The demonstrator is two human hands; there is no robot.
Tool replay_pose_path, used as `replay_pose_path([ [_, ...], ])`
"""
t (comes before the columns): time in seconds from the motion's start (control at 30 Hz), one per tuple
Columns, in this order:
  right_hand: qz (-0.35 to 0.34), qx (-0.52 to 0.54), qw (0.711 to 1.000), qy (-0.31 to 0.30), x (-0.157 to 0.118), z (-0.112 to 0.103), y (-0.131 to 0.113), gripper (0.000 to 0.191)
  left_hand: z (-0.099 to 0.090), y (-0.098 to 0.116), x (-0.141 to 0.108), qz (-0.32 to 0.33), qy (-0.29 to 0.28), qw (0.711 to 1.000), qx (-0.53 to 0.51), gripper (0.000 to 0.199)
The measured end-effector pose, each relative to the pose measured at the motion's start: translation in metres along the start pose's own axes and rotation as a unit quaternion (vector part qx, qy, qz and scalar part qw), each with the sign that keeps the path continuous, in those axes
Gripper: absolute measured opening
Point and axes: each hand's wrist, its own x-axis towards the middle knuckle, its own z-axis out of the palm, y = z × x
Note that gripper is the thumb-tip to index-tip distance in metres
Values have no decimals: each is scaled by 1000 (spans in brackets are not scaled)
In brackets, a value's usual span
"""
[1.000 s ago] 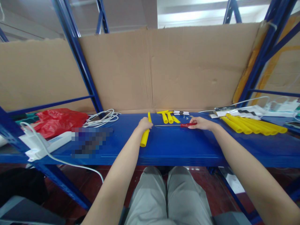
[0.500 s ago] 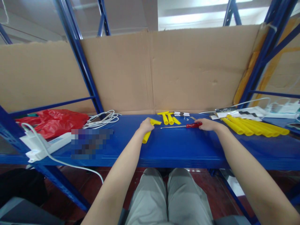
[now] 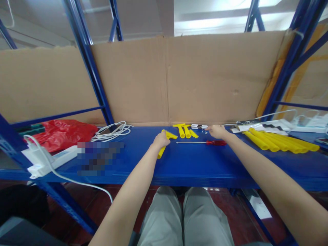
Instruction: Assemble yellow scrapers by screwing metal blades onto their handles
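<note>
The left hand (image 3: 161, 139) is closed around a yellow T-shaped piece (image 3: 171, 135). At its three o'clock lies a screwdriver (image 3: 212, 142), tiny parts (image 3: 206, 132) at the screwdriver's twelve. Beside them, the right hand (image 3: 216, 131): openness and grip cannot be told. Yellow tubes (image 3: 279, 141) lie at its three.

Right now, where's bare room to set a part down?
Between red-handled screwdriver and blue shelf front edge; also between white cable coil and left hand. Crowded: yellow tubes right, yellow T-pieces at back, red plastic bag and power strip left.
</note>
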Motion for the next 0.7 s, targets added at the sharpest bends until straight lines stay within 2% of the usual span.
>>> replay_pose_path([
  [0.1, -18, -12, 999, -25, 12, 1, -7, 48, 1, 0, 0, 9, -2, 1000, 2, 47],
  [0.23, -11, -31, 999, -20, 19, 5, -13, 46, 1, -1, 1, 17, -10, 1000, 8, 48],
  [0.7, 33, -37, 998, -40, 10, 4, -16, 38, 0, 1, -1, 23, -14, 999, 23, 44],
])
